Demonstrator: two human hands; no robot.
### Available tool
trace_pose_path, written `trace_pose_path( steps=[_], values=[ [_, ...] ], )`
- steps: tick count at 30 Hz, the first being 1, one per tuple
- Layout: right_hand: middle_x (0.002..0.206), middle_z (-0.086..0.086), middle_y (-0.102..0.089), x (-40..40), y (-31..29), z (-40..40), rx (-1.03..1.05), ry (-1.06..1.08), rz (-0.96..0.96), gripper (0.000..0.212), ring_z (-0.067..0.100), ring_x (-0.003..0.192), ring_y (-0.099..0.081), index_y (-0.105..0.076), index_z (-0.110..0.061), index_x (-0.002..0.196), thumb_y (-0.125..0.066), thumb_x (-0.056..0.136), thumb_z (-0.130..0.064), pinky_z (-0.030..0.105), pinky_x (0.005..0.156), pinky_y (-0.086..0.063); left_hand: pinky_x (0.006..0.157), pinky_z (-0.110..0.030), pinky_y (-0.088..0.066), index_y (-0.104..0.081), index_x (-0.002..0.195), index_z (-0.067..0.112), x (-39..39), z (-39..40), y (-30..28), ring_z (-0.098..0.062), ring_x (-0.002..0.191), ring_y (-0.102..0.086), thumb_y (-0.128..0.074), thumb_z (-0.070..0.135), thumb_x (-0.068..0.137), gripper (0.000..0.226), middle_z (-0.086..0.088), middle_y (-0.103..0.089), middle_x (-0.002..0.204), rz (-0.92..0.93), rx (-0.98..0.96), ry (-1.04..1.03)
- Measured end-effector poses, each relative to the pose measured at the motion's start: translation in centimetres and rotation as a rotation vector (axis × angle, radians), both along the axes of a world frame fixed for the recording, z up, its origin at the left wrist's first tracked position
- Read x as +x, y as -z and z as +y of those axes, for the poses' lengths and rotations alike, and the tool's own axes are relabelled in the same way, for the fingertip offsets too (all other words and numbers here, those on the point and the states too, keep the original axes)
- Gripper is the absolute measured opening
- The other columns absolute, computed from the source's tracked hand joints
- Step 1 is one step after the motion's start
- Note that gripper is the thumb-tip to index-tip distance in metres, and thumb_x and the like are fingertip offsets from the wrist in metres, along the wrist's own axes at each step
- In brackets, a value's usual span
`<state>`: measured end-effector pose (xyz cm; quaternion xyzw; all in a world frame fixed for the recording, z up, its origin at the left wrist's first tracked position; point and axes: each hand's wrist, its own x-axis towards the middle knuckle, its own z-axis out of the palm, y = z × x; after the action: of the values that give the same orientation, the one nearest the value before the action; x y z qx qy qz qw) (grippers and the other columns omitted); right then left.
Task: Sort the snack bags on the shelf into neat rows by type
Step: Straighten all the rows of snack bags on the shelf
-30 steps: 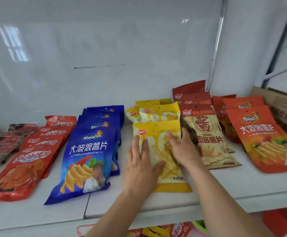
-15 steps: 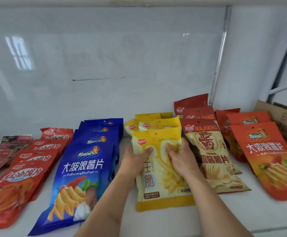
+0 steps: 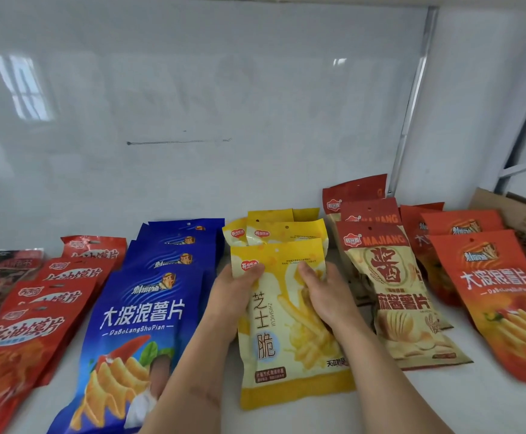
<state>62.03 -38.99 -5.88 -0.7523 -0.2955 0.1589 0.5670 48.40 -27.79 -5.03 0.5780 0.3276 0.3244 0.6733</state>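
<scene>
The rear yellow bags [image 3: 282, 228] were largely hidden behind the front yellow bag [image 3: 290, 333]. The blue bag [image 3: 136, 333] and front red bag [image 3: 11, 355] were cut off by the bottom edge.

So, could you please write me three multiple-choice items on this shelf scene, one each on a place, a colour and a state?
1. Which row lies directly left of the yellow bag that both hands hold?
A. blue bags
B. orange bags
C. a cardboard box

2. What colour is the top band of the MAJIANG bag?
A. green
B. dark red
C. white

3. How do the hands meet the yellow bag?
A. both hover above it
B. only the right touches it
C. both grip its upper part

Answers:
1 A, the blue bags lie just beyond the left hand.
2 B, the band behind the white MAJIANG lettering is dark red.
3 C, the left hand's thumb wraps the bag's left edge, and the right hand has its fingers on the front.
</scene>
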Motion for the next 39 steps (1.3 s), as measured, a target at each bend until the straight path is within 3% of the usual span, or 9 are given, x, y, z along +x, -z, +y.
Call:
trace_pose_path(
  steps=[5,8,14,21,24,28,35,39],
  values=[
    [0.102,-0.021,-0.060,0.4,0.3,0.2,0.015,-0.005,0.019,0.037,0.000,0.090,-0.058,-0.052,-0.028,0.117,-0.057,0.094,-0.056,0.026,0.071,-0.043,0.068,-0.037,-0.062,-0.065,0.112,0.024,0.6,0.9,-1.2,-0.020,0.081,-0.078,-0.071,0.031,0.092,0.022,0.000,-0.079,0.095,-0.072,-0.045,-0.031],
    [0.102,-0.018,-0.064,0.4,0.6,0.0,0.047,0.015,-0.022,0.030,-0.001,0.091,-0.060,-0.055,-0.028,0.114,-0.060,0.094,-0.050,0.020,0.069,-0.043,0.073,-0.041,-0.062,-0.069,0.113,0.016,0.7,1.0,-1.7,-0.027,0.085,-0.077,-0.070,0.032,0.092,0.027,-0.007,-0.079,0.097,-0.099,-0.103,0.012],
    [0.108,-0.018,-0.062,0.5,0.4,-0.5,0.169,0.067,-0.065,0.027,-0.002,0.097,-0.056,-0.056,-0.027,0.119,-0.056,0.098,-0.044,0.021,0.076,-0.041,0.065,-0.036,-0.061,-0.069,0.112,0.011,1.2,1.0,-1.7,-0.028,0.081,-0.077,-0.066,0.038,0.093,0.033,-0.010,-0.079,0.096,-0.188,-0.126,0.006],
    [0.110,-0.006,-0.065,1.3,1.2,0.0,0.034,0.051,-0.102,0.038,0.017,0.106,-0.060,-0.061,-0.024,0.116,-0.049,0.097,-0.055,0.030,0.082,-0.045,0.059,-0.033,-0.060,-0.067,0.104,0.019,1.6,1.3,-1.2,-0.025,0.073,-0.078,-0.067,0.042,0.093,0.025,-0.007,-0.080,0.087,-0.012,-0.116,0.046],
    [0.136,0.001,-0.054,1.7,1.7,0.3,-0.058,0.070,-0.095,0.054,0.024,0.124,-0.053,-0.055,-0.030,0.130,-0.044,0.093,-0.068,0.040,0.100,-0.043,0.061,-0.033,-0.059,-0.066,0.100,0.020,1.8,1.5,-0.7,-0.022,0.072,-0.077,-0.066,0.041,0.094,0.022,-0.004,-0.079,0.083,0.048,-0.073,0.032],
    [0.139,-0.001,-0.056,1.4,1.4,0.4,-0.096,0.079,-0.022,0.073,0.025,0.128,-0.053,-0.044,-0.026,0.145,-0.042,0.089,-0.074,0.042,0.104,-0.042,0.051,-0.023,-0.051,-0.064,0.110,0.020,2.3,1.7,-0.3,-0.013,0.070,-0.075,-0.062,0.048,0.094,0.033,0.002,-0.077,0.087,0.170,0.085,-0.028],
    [0.140,0.004,-0.056,1.0,0.8,0.2,-0.169,0.056,-0.042,0.072,0.027,0.130,-0.052,-0.040,-0.016,0.147,-0.046,0.094,-0.065,0.041,0.105,-0.041,0.056,-0.024,-0.049,-0.061,0.109,0.025,2.3,1.5,-0.1,-0.010,0.077,-0.072,-0.056,0.050,0.097,0.028,0.007,-0.074,0.089,0.283,0.285,-0.043],
    [0.139,0.005,-0.058,0.6,0.6,0.0,-0.180,0.060,-0.030,0.072,0.028,0.128,-0.053,-0.043,-0.017,0.145,-0.047,0.093,-0.066,0.042,0.105,-0.042,0.060,-0.028,-0.053,-0.060,0.113,0.022,2.1,1.2,-0.2,-0.011,0.078,-0.071,-0.057,0.051,0.096,0.034,0.006,-0.073,0.089,0.315,0.296,-0.069]
  ],
)
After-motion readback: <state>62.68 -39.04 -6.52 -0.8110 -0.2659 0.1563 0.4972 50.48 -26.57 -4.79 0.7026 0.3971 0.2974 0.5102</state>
